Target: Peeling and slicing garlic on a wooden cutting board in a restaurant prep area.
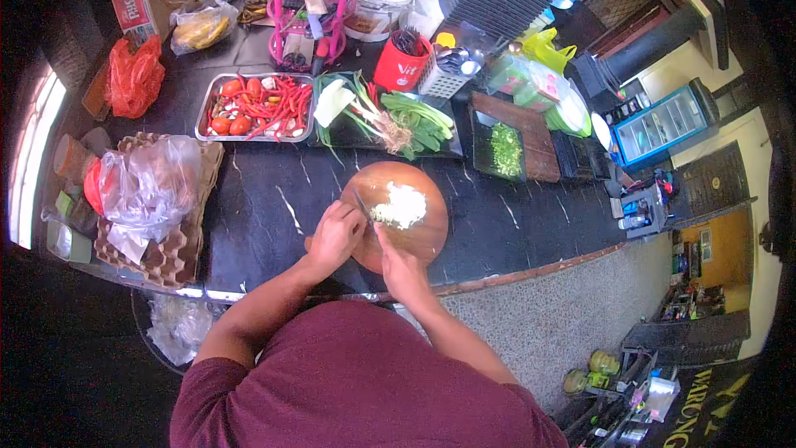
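A round wooden cutting board (pixel 429 233) lies on the dark counter before me. On it is a heap of finely chopped white pieces (pixel 403 205). My right hand (pixel 401 261) grips a kitchen knife (pixel 364 206), its index finger stretched along the blade, which points away from me. My left hand (pixel 337 233) rests at the board's left side, fingers curled close beside the blade; whatever lies under those fingers is hidden. Behind the board, spring onions (pixel 373 115) and leafy greens (pixel 423 118) lie on a dark tray. A metal tray (pixel 208 130) holds red chillies, tomatoes and pale pieces.
Egg cartons (pixel 155 255) with a plastic bag (pixel 149 180) stand at the left. A brown board (pixel 544 149) and a black tray of chopped greens (pixel 507 149) lie at the right. Further back are a pink rack (pixel 339 6), a red cutlery holder (pixel 398 65) and a white bucket (pixel 379 3).
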A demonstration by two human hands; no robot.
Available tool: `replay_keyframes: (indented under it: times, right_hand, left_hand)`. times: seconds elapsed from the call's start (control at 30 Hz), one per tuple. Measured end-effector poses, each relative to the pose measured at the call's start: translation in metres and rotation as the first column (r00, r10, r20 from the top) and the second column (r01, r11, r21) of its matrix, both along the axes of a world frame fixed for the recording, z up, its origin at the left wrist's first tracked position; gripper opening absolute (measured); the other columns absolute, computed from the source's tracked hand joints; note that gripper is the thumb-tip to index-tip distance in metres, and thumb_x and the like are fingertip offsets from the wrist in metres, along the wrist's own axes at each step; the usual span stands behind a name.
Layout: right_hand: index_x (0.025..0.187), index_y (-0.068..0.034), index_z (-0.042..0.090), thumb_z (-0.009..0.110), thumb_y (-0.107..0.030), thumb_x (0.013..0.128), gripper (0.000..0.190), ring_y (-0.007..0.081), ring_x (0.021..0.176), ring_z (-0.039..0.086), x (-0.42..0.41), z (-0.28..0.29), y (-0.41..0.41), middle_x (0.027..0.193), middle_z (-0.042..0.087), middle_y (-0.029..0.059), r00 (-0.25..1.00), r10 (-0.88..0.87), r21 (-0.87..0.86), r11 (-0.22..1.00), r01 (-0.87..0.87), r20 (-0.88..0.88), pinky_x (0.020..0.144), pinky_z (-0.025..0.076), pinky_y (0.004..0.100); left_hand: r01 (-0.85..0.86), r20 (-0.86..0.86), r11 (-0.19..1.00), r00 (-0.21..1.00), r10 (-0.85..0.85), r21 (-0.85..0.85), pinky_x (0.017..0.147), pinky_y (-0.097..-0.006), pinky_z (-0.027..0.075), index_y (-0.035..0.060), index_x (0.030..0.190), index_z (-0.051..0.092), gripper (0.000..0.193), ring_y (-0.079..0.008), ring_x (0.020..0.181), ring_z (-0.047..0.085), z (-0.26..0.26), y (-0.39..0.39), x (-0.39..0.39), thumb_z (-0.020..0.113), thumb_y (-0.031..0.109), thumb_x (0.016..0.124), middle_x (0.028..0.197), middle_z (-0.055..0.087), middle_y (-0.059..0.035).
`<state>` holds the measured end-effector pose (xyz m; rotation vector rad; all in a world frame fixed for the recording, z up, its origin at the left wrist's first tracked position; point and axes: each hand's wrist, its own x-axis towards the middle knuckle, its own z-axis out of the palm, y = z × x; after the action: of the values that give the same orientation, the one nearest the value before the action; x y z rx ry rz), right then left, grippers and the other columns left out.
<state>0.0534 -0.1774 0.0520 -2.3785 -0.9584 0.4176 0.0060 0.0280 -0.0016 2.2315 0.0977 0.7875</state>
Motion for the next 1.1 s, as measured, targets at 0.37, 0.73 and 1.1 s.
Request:
replay_keyframes:
  times: [0.37, 0.73, 1.1]
  right_hand:
    - [0.176, -0.029, 0.04, 0.057, -0.013, 0.111, 0.069, 0.0523, 0.086, 0.076, 0.0, -0.004, -0.002, 0.096, 0.075, 0.0309, 0.999, -0.053, 0.012, 0.999, 0.053, -0.002, 0.08, 0.059, 0.0634]
    - [0.175, -0.028, 0.042, 0.059, -0.01, 0.109, 0.071, 0.0522, 0.09, 0.076, 0.001, -0.006, -0.006, 0.099, 0.076, 0.0304, 0.998, 0.033, -0.032, 0.999, -0.031, 0.052, 0.082, 0.06, 0.0628]
    - [0.177, -0.029, 0.037, 0.054, -0.013, 0.11, 0.071, 0.055, 0.091, 0.075, -0.004, 0.003, 0.001, 0.099, 0.076, 0.032, 0.999, -0.025, -0.143, 0.989, 0.03, 0.042, 0.085, 0.06, 0.0638]
  left_hand:
    - [-0.013, 0.003, 0.998, 1.0, 0.013, 0.067, 0.093, -0.0474, 0.056, 0.0059, 0.091, 0.072, 0.012, -0.0355, 0.099, 0.065, 0.001, -0.002, 0.0, 0.081, 0.005, 0.083, 0.095, 0.066, -0.0123]
    - [-0.009, -0.008, 0.999, 1.0, 0.009, 0.048, 0.094, -0.0481, 0.057, 0.004, 0.093, 0.072, 0.008, -0.037, 0.1, 0.067, -0.003, 0.001, -0.002, 0.078, 0.004, 0.088, 0.099, 0.071, -0.0139]
    - [0.015, -0.073, 0.996, 0.997, -0.008, 0.089, 0.095, -0.047, 0.056, 0.0045, 0.092, 0.07, 0.011, -0.0357, 0.101, 0.067, 0.004, 0.0, -0.006, 0.079, 0.008, 0.086, 0.097, 0.07, -0.0125]
